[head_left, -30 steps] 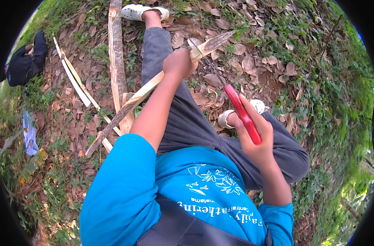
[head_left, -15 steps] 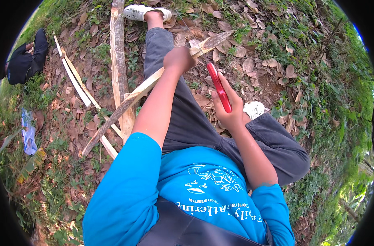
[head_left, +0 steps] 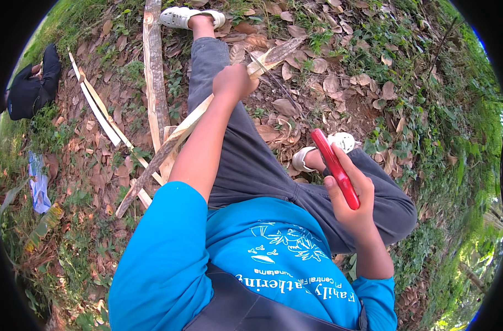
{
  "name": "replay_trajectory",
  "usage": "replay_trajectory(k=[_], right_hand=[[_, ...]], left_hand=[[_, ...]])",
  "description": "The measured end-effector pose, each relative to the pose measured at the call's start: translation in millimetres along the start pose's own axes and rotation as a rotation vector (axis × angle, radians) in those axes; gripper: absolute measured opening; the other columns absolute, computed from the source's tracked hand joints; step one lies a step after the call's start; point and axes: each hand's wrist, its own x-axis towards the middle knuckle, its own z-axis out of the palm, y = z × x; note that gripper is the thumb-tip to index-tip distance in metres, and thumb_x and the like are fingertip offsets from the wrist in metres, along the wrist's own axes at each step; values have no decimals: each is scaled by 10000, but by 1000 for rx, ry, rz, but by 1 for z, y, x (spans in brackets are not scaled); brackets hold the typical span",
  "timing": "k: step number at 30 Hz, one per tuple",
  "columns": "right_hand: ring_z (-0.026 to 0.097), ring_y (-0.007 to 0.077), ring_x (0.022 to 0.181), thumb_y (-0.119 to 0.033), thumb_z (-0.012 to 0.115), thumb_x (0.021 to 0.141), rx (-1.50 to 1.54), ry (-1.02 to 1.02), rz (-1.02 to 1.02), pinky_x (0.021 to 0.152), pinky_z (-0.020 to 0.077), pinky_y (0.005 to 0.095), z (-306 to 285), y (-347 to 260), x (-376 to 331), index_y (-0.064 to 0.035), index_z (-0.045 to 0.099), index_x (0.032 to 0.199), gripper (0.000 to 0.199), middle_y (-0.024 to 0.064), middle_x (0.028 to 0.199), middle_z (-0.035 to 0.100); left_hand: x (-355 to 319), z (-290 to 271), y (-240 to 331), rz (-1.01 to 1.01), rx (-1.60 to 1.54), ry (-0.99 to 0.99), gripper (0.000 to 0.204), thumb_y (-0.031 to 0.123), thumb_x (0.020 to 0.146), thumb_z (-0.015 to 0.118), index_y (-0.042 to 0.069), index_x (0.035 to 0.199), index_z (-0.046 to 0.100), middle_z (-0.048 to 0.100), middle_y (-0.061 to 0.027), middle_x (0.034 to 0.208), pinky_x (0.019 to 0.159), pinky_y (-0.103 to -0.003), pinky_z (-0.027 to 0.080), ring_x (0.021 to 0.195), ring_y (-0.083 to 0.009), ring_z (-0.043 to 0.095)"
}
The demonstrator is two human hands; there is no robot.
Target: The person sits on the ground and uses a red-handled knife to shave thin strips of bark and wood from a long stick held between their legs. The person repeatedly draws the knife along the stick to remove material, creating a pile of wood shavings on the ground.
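My left hand is closed around a long wooden stick near its far end. The stick slants from the upper middle down to the left, beside my left forearm. Part of it is peeled to pale wood, while brown bark remains at both ends. In my right hand is a knife, gripped by its red handle. Its thin dark blade reaches up and left to the stick just beyond my left fist. Whether the edge touches the wood, I cannot tell.
Left of my outstretched leg lies a long split log. Pale wood strips lie further left. A black bag and a blue-white plastic sheet are at the far left. Dry leaves and green plants cover the ground.
My right hand has drawn the knife down and right, away from my left hand, and more of the blade shows. My left hand and the stick have shifted slightly left.
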Motion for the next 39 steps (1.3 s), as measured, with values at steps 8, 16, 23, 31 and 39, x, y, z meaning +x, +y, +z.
replay_trajectory(k=[8, 16, 23, 31, 39], right_hand=[[697, 108, 754, 2, 697, 927, -34, -89, 152, 761, 527, 251, -17, -21, -5, -38, 553, 1507, 599, 150, 1039, 775], [738, 184, 828, -106, 703, 957, 142, 77, 79, 790, 553, 297, 76, 40, 98, -49, 592, 1458, 517, 202, 1030, 762], [736, 166, 909, -135, 694, 961, 252, 60, -8, 841, 552, 313, 111, 66, 128, -88, 568, 1504, 560, 196, 1110, 762], [714, 174, 851, -176, 714, 986, 196, 41, -49, 812, 547, 312, 114, 86, 104, -126, 515, 1558, 608, 190, 1117, 758], [682, 125, 881, -173, 711, 997, 260, 133, -65, 828, 545, 298, 116, 80, 98, -108, 509, 1561, 602, 159, 1165, 761]], left_hand=[[-1, 1, 2, 1, -9, 19, 408, 439, 836, 764, 94, 1052, 793, 785, -170, 1033, 846, -473, 616, 981, -358, 761], [-22, 10, 22, 30, 7, 40, 396, 465, 842, 760, 112, 1021, 758, 783, -153, 989, 804, -483, 614, 943, -366, 760], [-20, 8, 5, 28, 10, 83, 385, 456, 821, 782, 102, 969, 755, 777, -160, 929, 813, -485, 610, 919, -371, 760], [16, 9, -19, 216, -236, -347, 351, 368, 814, 774, 31, 911, 752, 752, -146, 822, 705, -400, 552, 737, -271, 727], [21, 4, -17, 163, -530, -567, 364, 315, 763, 844, 25, 964, 754, 710, -58, 767, 647, -323, 520, 668, -179, 660]])
